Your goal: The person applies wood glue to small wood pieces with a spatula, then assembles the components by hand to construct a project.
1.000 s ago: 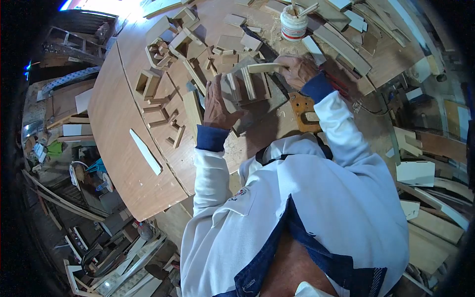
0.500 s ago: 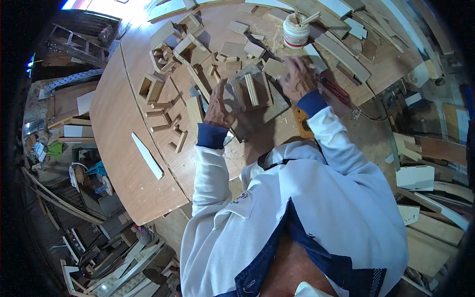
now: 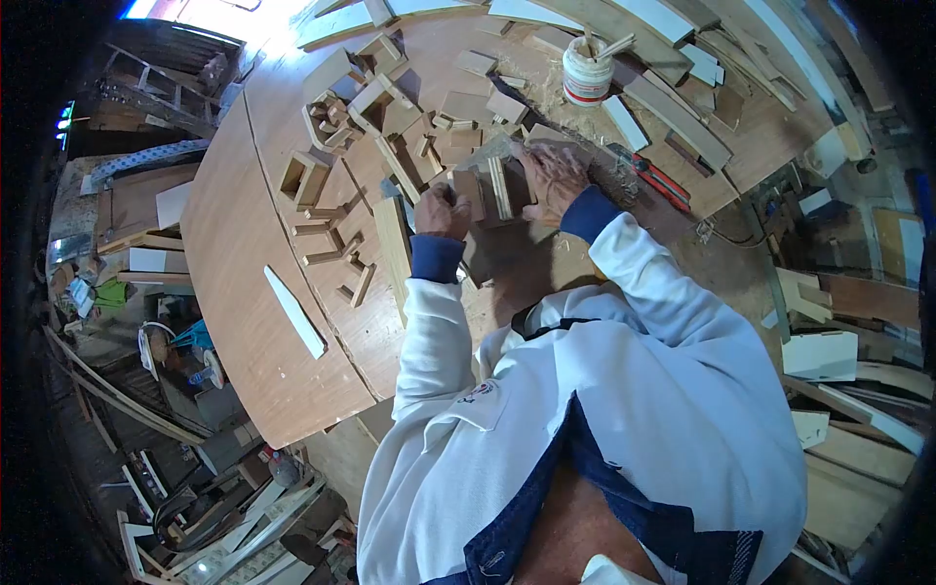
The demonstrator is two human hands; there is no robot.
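Note:
On the worktable, a small wooden assembly (image 3: 470,194) lies between my two hands, with pale wooden strips (image 3: 500,187) running along its middle. My left hand (image 3: 444,212) is closed, its curled fingers at the left edge of this piece. Against the right side, the bent fingers and thumb of my right hand (image 3: 553,180) grip the same piece. Parts of its edges are hidden under the fingers. A long pale wooden board (image 3: 393,244) lies just left of my left hand.
Small wooden frames (image 3: 304,175) and offcuts lie to the left and beyond. A white tub (image 3: 587,76) with sticks in it stands at the back right. Red pliers-like tool handles (image 3: 663,182) lie right of my right hand. A white pointed strip (image 3: 294,310) rests at left.
My right hand has moved left and closed in on the wooden assembly. My left hand has curled its outstretched fingers at the piece's left edge.

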